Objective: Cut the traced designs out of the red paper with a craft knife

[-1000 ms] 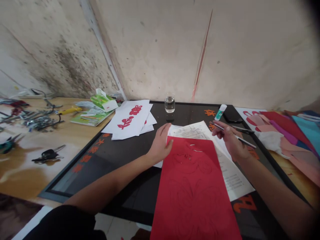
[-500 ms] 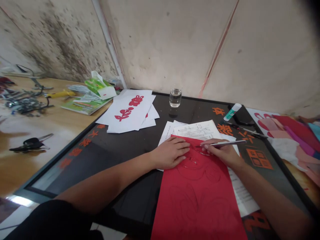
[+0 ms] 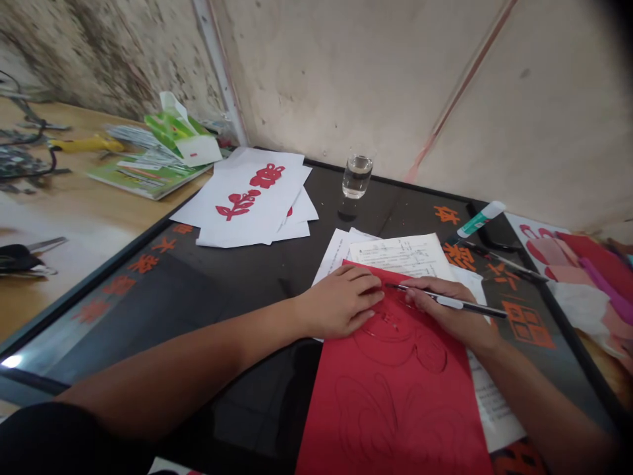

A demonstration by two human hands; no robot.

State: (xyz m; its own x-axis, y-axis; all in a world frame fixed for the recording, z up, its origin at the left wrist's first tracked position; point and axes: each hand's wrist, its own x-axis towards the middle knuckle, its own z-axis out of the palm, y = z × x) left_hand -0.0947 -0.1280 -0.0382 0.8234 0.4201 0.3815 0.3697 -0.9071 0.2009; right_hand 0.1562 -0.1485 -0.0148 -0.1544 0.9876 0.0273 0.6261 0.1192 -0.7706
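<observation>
1. Left hand [image 3: 341, 302] lies flat, fingers together, open and pressing down on the red paper [image 3: 395, 409]!
2. Right hand [image 3: 445, 310] pinches a pen-like tool [image 3: 469, 306] tight, tip at the paper!
3. Paper sits over printed sheets [image 3: 400, 254] on the black table [image 3: 247, 297].

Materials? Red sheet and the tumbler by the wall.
Red sheet: thin matte paper, by its flat drape and pencil-like lines. Tumbler: smooth clear glass, by its see-through walls and bright highlights, though clear plastic is possible.
</observation>
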